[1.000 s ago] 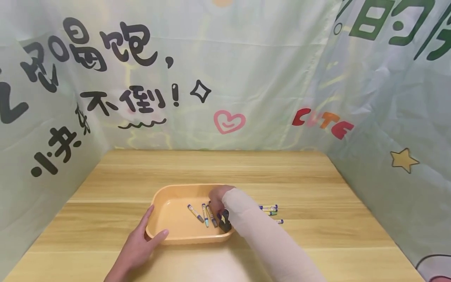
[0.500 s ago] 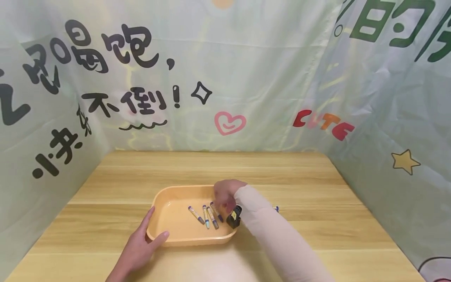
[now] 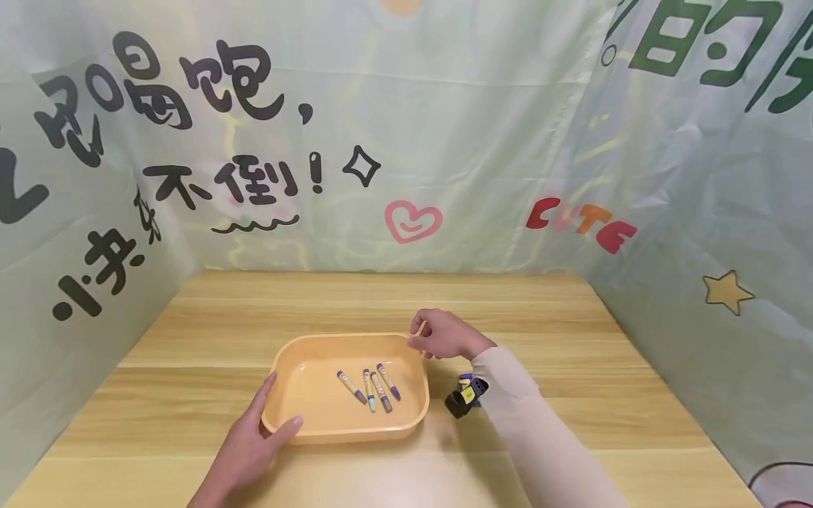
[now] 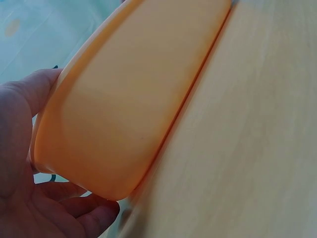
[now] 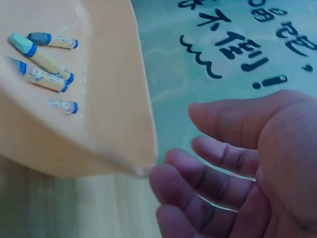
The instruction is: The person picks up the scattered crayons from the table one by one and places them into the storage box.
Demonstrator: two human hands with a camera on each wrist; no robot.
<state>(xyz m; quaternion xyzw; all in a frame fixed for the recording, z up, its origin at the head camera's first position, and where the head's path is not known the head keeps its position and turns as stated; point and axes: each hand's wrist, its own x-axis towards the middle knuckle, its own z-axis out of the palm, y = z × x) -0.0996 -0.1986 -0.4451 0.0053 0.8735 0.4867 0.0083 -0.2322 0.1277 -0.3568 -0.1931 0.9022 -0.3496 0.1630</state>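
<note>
Orange tray [image 3: 349, 434] on the surface [image 3: 571, 409]: gripping its near-left corner with the left hand's [image 3: 250, 441] fingers. Holding nothing in the right hand [image 3: 449, 335], with fingers loosely bent and parted just beside the tray's far-right corner, and with four crayons [image 3: 381, 392] lying inside, nearside of those fingers and to their left.

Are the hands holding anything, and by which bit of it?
The left hand holds the tray by its left end, around the near corner. The right hand holds nothing; it is by the tray's far right corner.
</note>
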